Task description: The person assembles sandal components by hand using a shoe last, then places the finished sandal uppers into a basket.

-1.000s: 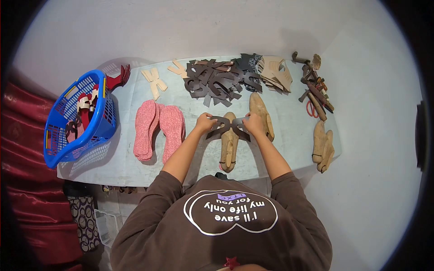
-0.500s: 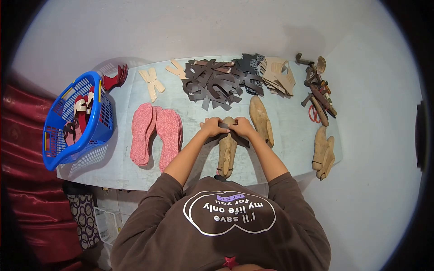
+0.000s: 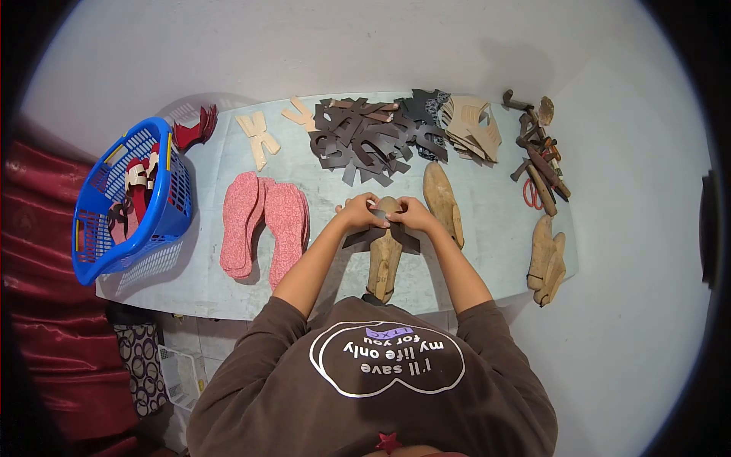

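Pinches a dark strap (image 3: 408, 242) with left hand (image 3: 356, 213) and right hand (image 3: 414, 215), thumbs nearly meeting, across a wooden shoe form (image 3: 383, 263) directly beneath both, seemingly to hold it snug and centred; has a pile of dark pieces (image 3: 362, 135) beyond the hands, pink soles (image 3: 242, 221) to their left, another shoe form (image 3: 440, 196) just right, probably for easy reach
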{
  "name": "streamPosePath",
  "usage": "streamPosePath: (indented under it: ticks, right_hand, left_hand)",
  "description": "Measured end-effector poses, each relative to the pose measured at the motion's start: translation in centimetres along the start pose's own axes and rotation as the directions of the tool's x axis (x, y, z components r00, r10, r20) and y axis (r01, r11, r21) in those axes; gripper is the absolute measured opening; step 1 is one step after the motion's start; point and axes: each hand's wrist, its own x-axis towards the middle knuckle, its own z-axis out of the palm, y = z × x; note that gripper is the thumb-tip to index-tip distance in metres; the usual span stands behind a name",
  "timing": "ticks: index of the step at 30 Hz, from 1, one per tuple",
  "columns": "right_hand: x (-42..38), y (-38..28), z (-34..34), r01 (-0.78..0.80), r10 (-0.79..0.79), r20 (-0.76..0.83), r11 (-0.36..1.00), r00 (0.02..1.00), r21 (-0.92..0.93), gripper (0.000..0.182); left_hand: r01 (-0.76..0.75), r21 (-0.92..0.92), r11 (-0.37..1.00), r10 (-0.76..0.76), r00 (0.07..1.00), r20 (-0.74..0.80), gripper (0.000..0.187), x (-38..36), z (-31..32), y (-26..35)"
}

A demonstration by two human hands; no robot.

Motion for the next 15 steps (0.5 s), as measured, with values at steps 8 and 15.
streamPosePath:
  ticks: [8, 15]
  right_hand:
    - [-3.4, -2.9, -1.7, 0.089, -0.089, -0.042, 0.996, 0.995, 0.01, 0.043]
    - [-6.3, -5.9, -1.7, 0.126, -0.135, -0.106, 0.988, 0.985, -0.093, 0.05]
  left_hand:
    - [-0.104, -0.029, 0.994, 0.102, 0.993, -0.05, 0.07, -3.5, -0.7, 3.0]
    - [-0.178, 0.012, 0.984, 0.178, 0.977, -0.116, 0.07, -6.3, -1.2, 4.4]
